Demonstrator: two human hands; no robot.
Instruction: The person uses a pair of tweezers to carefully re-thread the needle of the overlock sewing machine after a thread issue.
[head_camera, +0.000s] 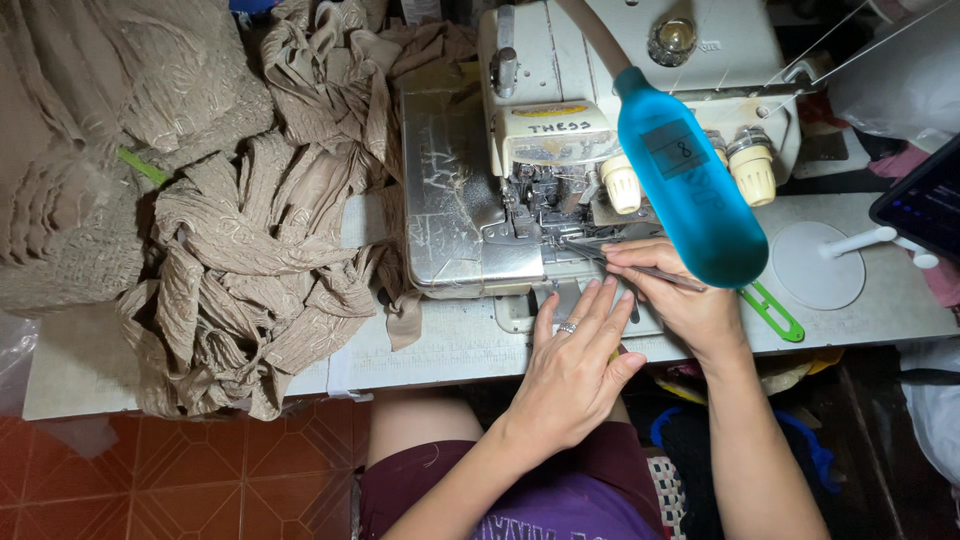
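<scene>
Hands at the sewing machine (560, 150)
Right hand (680, 295) pinches tweezers (640, 268) near the needle; left hand (575, 365) lies spread at the table edge (440, 362), beside heaped beige fabric (240, 260).

A pale yellow label (558, 122) is sitting on the sewing machine's front. A dark screen (925, 200) (only its corner) is peeking in at right.

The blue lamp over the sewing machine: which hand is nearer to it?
Right. The right hand lies directly under the blue lamp, holding thin tweezers; the left hand rests lower left, apart from it.
</scene>
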